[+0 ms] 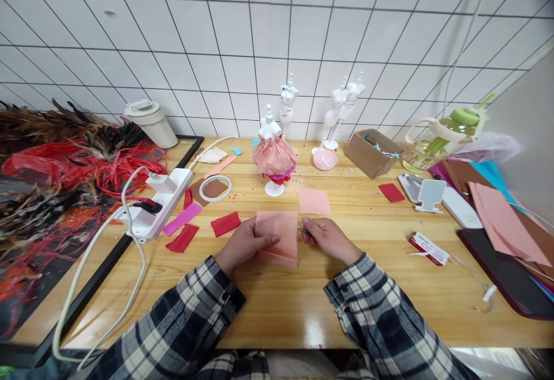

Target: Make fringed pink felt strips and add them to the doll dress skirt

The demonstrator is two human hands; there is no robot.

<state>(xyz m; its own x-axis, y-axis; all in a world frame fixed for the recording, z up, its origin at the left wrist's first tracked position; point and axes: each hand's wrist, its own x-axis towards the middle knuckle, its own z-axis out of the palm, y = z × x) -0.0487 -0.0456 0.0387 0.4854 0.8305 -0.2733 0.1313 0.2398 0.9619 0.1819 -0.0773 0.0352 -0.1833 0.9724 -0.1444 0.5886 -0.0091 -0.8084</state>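
My left hand (251, 240) pinches a square of peach crepe paper (279, 247), with the thumb lying across its front. At the paper's right edge, my right hand (322, 235) is closed on a small metal tool (304, 231); only a thin dark end shows, so I cannot tell its kind. Just beyond lies another peach paper piece (314, 201), flat on the table. Behind my hands stands a small white dress form (270, 129) wearing a gathered peach paper skirt (274, 157) with magenta and red layers below. Red crepe paper (225, 224) lies beside my left hand.
A tape roll (216, 189), a power strip (162, 204) and feathers (64, 155) are to the left. At the back are more dress forms (289, 103), a pink bowl (325, 159) and a cardboard box (372, 157). A phone stand (430, 195) and a bottle (441, 143) stand right.
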